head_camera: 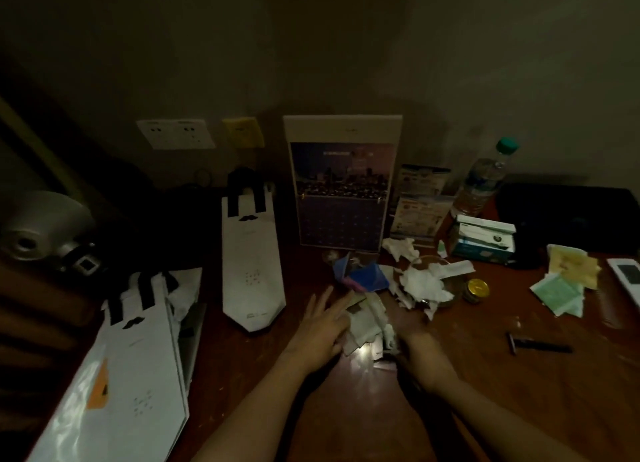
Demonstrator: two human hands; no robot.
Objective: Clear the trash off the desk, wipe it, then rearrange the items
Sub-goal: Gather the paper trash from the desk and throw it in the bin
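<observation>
The left hand [322, 326] lay with its fingers straight and spread, pressed against the left edge of a loose heap of crumpled white tissue and paper scraps [367, 323]. The right hand [420, 347] sat at the heap's right edge in deep shadow. Whether its fingers were curled around paper or held straight could not be told. Both bare forearms reached in from the bottom of the view and angled toward each other, so the hands bracketed the heap.

The heap sat on a dark reddish-brown wooden desk [346, 409], in front of a tall upright calendar with a night city photograph [343, 181], on the person's side of it. Between the heap and the calendar lay a crumpled blue wrapper [363, 276]. In front of the calendar and to its right, more torn white tissue [424, 283] was piled in what seemed to be a shallow glass dish.

The trash looked very light, soft and easily squashed, neither slippery nor fragile. Because the pieces were separate, a pinch from the top would probably shed scraps. Scooping from both sides, low against the desk, and squeezing inward looked the surer hold. The dish, if glass, would need gentler handling.
</observation>
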